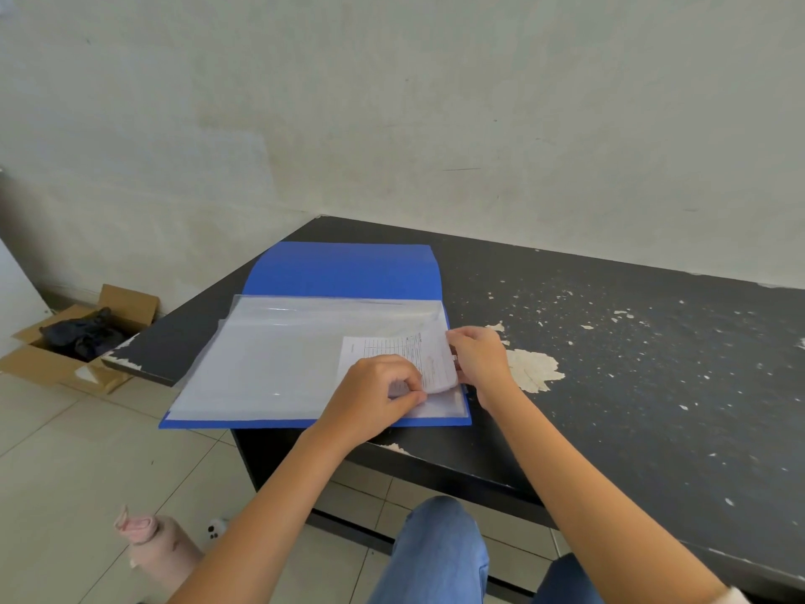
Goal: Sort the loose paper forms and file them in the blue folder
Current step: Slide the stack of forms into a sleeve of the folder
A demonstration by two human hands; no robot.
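Open folder [344, 272] on table's [610, 364] left end, box [56, 364] on floor left

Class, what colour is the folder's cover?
The folder cover is blue; the head view shows it best.

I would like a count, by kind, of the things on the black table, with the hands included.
blue folder: 1
paper form: 1
hands, left hand and right hand: 2
Total: 4

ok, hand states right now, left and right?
left hand: closed, pinches the near edge of the paper form.
right hand: closed, grips the same form's right edge.
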